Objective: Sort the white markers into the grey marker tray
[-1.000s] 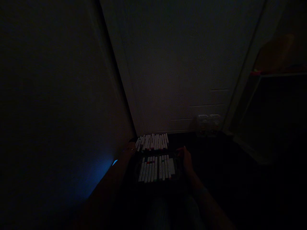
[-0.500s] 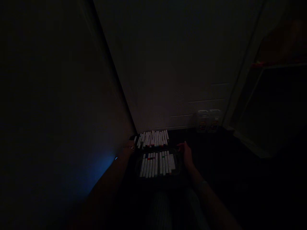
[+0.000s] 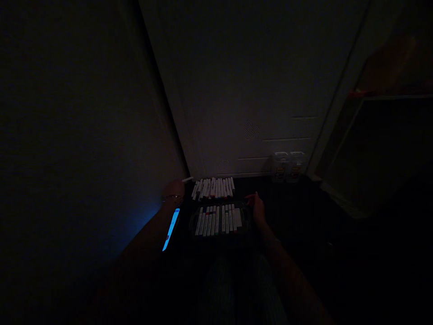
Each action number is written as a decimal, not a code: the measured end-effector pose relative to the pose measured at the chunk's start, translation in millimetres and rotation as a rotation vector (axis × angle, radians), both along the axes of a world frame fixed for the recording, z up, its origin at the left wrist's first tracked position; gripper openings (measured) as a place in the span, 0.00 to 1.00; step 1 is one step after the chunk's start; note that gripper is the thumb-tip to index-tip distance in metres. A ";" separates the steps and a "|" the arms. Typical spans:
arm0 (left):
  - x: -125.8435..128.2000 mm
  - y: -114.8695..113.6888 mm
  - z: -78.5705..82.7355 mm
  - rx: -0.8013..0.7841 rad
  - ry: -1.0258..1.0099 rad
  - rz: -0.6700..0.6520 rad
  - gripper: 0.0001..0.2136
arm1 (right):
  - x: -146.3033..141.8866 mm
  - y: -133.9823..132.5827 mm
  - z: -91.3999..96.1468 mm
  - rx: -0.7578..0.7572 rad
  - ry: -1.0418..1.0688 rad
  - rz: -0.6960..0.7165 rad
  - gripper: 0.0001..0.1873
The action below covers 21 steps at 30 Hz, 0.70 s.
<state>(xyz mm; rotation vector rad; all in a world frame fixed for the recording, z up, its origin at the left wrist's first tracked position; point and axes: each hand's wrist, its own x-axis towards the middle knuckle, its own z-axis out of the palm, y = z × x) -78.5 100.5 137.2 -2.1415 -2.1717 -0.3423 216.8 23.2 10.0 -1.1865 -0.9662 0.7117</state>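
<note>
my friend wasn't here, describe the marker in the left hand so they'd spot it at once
Find the pale wall ahead and follow it down to its lower left corner. Just in front is a row of white markers, with the left hand to its left. The marker jutting from that hand lies nearly crosswise, unlike the row's, which point away from the person.

My left fingers (image 3: 179,186) held a white marker (image 3: 187,179) near the loose marker row (image 3: 217,188); my right fingers (image 3: 251,198) were positioned at the marker case (image 3: 245,223), right edge.

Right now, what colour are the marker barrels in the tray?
Whitish in this dim light; the marker barrels show in the head view.
</note>
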 end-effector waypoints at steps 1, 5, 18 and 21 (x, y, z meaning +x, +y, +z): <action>5.3 -1.7 2.2 0.094 -0.060 0.101 0.20 | 0.3 -0.5 0.4 -0.005 -0.013 0.010 0.31; 48.3 -36.6 -19.7 0.311 -0.325 0.064 0.22 | 1.7 -4.2 1.9 0.016 -0.080 -0.035 0.26; 105.1 -126.0 -127.0 0.357 -0.242 -0.326 0.12 | -0.4 -10.3 -9.6 -0.018 -0.279 0.173 0.27; 106.8 -122.4 -113.5 0.343 -0.176 -0.336 0.11 | -1.9 -13.3 -8.1 0.001 -0.533 0.115 0.20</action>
